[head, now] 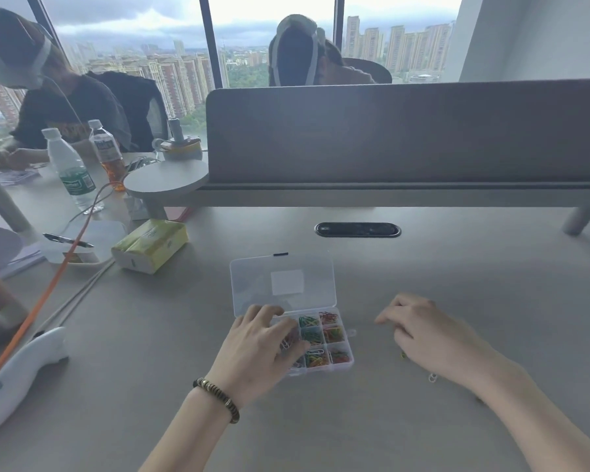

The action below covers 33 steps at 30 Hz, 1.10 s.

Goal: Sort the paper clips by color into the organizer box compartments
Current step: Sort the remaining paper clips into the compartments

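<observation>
Both of your hands were low over the surface [423, 267]. Your left hand [259, 349] lay with fingers spread loosely across the left compartments of the organizer box [349, 361], touching it, pinching nothing I could make out. Your right hand [430, 332] hovered curled beside the box, its grip hidden. Coloured paper clips [332, 333] filled the compartments; a white clip [432, 377] lay loose near your right wrist.
</observation>
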### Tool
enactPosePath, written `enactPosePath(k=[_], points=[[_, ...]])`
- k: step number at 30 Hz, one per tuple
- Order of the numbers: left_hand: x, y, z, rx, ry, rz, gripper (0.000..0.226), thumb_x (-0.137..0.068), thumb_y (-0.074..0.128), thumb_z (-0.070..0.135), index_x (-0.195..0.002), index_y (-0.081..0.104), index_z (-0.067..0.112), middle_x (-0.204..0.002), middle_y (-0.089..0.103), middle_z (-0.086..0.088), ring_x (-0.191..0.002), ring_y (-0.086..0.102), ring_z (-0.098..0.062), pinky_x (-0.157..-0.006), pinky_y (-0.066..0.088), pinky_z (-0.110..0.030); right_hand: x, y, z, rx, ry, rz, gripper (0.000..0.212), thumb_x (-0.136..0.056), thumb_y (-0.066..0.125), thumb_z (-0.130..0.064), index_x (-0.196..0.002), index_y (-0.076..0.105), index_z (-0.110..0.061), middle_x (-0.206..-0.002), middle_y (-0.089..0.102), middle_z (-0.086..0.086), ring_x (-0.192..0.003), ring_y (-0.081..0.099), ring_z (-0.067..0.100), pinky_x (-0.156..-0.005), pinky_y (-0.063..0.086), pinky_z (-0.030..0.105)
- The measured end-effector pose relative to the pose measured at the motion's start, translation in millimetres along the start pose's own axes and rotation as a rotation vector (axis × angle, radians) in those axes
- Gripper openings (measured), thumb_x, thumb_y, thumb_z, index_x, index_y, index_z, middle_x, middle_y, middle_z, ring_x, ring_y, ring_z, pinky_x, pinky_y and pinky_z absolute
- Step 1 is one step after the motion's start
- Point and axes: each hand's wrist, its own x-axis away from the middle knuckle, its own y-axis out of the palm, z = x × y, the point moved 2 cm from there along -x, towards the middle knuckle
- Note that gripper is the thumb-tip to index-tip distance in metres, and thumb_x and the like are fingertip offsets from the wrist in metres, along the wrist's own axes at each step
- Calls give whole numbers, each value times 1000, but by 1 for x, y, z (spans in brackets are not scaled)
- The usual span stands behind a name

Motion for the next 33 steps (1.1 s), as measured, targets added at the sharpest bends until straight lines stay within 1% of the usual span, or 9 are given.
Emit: enactPosePath(k=[7,11,15,17,19,21,26,29,33], points=[[-6,2,16,-41,41,-60,55,-82,30,68,-112,62,35,-131,55,8,-123,46,-17,-98,41,-35,42,-20,49,88,112,-171,43,-93,41,-15,-129,54,-34,-128,50,-7,-120,50,15,-97,42,30],[-14,-9,49,-5,159,94,36,-86,46,51,-101,68,28,-114,65,8,-105,60,-17,-89,49,-34,60,-13,70,94,119,-201,49,-91,41,-11,-134,47,-35,-134,45,-7,-126,45,18,-102,40,33],[-20,-16,105,174,285,92,19,-87,49,36,-90,64,25,-85,61,11,-78,58,-14,-61,49,-30,80,-14,84,41,201,-258,71,-80,63,-47,-142,31,-39,-138,36,-10,-129,40,13,-103,40,32],[-25,-7,132,128,311,-41,20,-86,48,34,-97,60,24,-89,57,8,-86,56,-16,-66,45,-31,86,-13,91,75,298,-292,81,-67,68,-61,-137,37,-33,-128,39,-5,-123,42,15,-97,44,34],[-32,6,152,37,285,-161,19,-88,47,33,-99,55,21,-97,54,3,-98,53,-19,-71,42,-33,85,-9,95,91,340,-242,71,-62,69,-65,-117,50,-25,-113,41,-3,-109,47,17,-86,46,35],[-39,14,169,-35,214,-234,18,-89,48,33,-98,51,17,-103,53,-3,-104,52,-24,-75,44,-36,82,-3,95,51,358,-173,56,-64,70,-64,-97,53,-21,-101,42,-2,-95,50,20,-76,45,34],[-49,33,185,-81,130,-334,25,-92,51,32,-105,53,11,-115,50,-11,-112,45,-28,-85,45,-37,75,4,87,-25,305,-55,23,-75,68,-38,-80,56,-19,-86,44,-3,-82,49,21,-62,37,30],[-56,41,188,51,196,-301,9,-90,54,16,-97,50,15,-106,52,-6,-106,48,-26,-79,45,-35,64,9,82,-43,258,24,6,-78,66,-22,-82,64,-17,-82,47,-3,-81,53,22,-62,34,29],[-64,53,183,235,235,-293,34,-78,57,3,-108,50,17,-102,55,-2,-99,54,-24,-81,47,-37,56,7,85,-154,247,53,13,-79,67,-17,-92,70,-17,-86,62,-1,-85,61,20,-72,48,30]])
